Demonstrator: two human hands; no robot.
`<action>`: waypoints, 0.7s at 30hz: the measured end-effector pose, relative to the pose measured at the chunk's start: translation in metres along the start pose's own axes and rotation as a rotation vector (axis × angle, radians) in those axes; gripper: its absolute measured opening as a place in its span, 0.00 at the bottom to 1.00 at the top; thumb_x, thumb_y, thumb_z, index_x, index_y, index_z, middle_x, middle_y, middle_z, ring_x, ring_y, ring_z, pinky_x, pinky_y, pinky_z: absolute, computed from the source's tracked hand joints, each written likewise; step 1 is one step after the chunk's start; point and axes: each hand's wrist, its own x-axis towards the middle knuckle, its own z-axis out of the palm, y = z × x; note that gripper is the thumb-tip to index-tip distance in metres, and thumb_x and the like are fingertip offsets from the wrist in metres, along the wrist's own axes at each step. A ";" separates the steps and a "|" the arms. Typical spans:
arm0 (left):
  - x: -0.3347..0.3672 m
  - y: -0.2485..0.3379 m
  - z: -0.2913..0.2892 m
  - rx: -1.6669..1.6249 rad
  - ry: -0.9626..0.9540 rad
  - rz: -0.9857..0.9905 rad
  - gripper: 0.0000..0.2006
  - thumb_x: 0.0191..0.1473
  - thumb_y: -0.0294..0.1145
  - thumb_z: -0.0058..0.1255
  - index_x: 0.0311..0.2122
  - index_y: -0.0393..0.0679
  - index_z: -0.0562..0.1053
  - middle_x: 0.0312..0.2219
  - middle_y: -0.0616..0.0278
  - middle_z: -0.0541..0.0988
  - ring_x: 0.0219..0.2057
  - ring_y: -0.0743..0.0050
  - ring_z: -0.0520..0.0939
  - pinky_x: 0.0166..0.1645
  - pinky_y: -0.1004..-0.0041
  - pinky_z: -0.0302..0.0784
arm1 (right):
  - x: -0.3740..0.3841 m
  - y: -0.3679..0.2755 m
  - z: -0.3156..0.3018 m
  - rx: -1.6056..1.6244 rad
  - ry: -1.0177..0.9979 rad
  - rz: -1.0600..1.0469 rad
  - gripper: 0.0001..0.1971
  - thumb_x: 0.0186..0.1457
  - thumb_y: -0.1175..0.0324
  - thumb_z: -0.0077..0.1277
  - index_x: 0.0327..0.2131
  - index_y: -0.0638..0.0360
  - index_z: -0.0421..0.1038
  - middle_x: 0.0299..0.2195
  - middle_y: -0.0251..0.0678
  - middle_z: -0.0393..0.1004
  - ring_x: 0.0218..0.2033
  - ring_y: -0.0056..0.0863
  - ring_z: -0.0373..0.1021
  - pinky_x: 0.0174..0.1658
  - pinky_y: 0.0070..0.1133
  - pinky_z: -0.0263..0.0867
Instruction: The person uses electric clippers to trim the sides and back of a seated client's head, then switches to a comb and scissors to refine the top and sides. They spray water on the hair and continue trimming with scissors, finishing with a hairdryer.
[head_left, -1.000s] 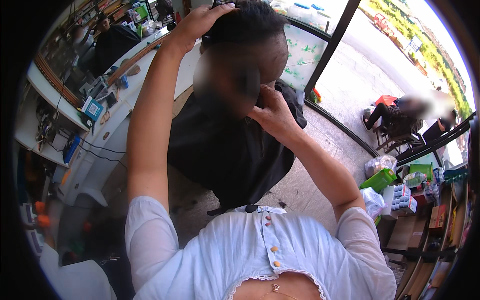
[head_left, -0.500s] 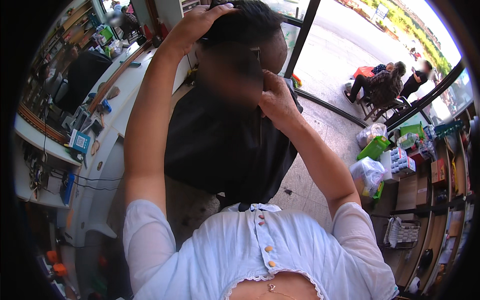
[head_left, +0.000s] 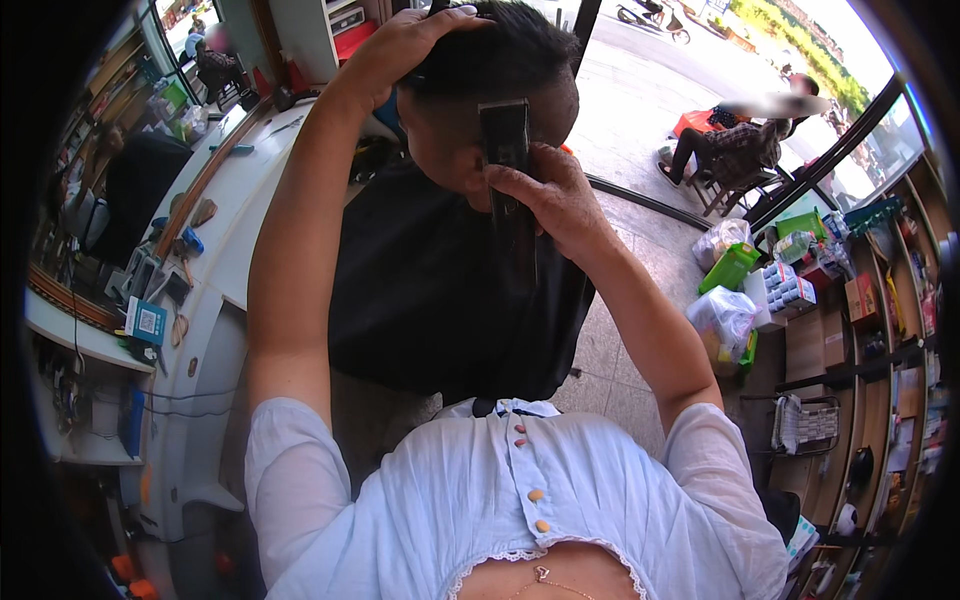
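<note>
A seated person's head (head_left: 500, 45) with short dark hair is in front of me, and a black cape (head_left: 440, 290) covers the body below it. My left hand (head_left: 410, 50) lies over the top left of the head, its fingers stretched across the hair. A small dark bit shows by those fingers; I cannot make out what it is. In my right hand (head_left: 565, 195) is a black hair clipper (head_left: 506, 135), gripped with thumb and fingers. The clipper stands upright, its blade end up, over the side of the head by the ear. Whether the blade touches the hair I cannot tell.
On the left runs a white counter (head_left: 235, 190) with small tools under a wood-framed mirror (head_left: 110, 200). Shelves (head_left: 860, 400) line the right side, near plastic bags (head_left: 722, 315) and boxes (head_left: 790, 288). Beyond the glass doorway, people (head_left: 735, 150) sit outside.
The clipper has turned so its broad face shows, and my right hand has shifted slightly with it. The view has swung a little. My left hand stays on the head.
</note>
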 end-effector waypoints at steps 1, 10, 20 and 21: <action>0.000 0.001 0.000 0.000 -0.006 0.000 0.19 0.58 0.41 0.40 0.43 0.36 0.73 0.39 0.59 0.77 0.41 0.75 0.75 0.49 0.77 0.66 | 0.001 -0.005 0.002 0.013 0.033 -0.004 0.21 0.45 0.57 0.58 0.33 0.67 0.68 0.18 0.29 0.67 0.15 0.13 0.62 0.15 0.12 0.57; 0.005 0.000 0.000 0.045 0.009 -0.028 0.18 0.57 0.42 0.41 0.44 0.39 0.73 0.39 0.60 0.76 0.41 0.74 0.75 0.48 0.77 0.66 | -0.008 0.009 0.031 -0.055 0.101 -0.024 0.18 0.47 0.59 0.57 0.35 0.63 0.68 0.23 0.30 0.71 0.17 0.12 0.64 0.14 0.10 0.55; 0.023 -0.024 -0.012 0.008 -0.113 0.132 0.19 0.54 0.45 0.47 0.40 0.39 0.75 0.33 0.66 0.77 0.35 0.83 0.75 0.43 0.81 0.67 | 0.011 -0.010 0.039 -0.028 0.215 -0.050 0.20 0.45 0.59 0.59 0.31 0.69 0.68 0.21 0.34 0.71 0.21 0.17 0.67 0.24 0.16 0.64; 0.026 -0.028 -0.014 0.064 -0.105 0.158 0.18 0.54 0.44 0.47 0.40 0.39 0.75 0.32 0.66 0.77 0.35 0.83 0.75 0.43 0.81 0.68 | 0.012 -0.005 0.040 -0.056 0.234 -0.092 0.20 0.45 0.59 0.59 0.31 0.69 0.68 0.22 0.34 0.72 0.23 0.18 0.67 0.27 0.17 0.65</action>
